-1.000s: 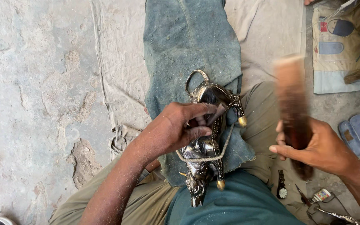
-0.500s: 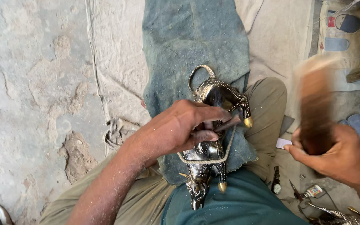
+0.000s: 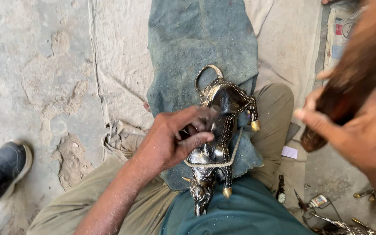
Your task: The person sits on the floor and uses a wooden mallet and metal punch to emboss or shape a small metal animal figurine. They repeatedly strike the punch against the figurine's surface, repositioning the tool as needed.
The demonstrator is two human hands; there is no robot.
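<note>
Left hand (image 3: 170,139) presses curled fingers onto a dark metal animal figure (image 3: 220,143), steadying it on a lap cloth (image 3: 196,43); right hand (image 3: 362,135) grips a brush (image 3: 349,87), fingers wrapped around it.

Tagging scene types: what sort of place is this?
Likely a floor-level metalcraft workshop: bare concrete floor, a dark metal animal figurine on a cloth over the lap, and small tools scattered alongside.

Floor-level craft workshop; bare concrete floor (image 3: 35,65); scattered small tools (image 3: 310,202).
</note>
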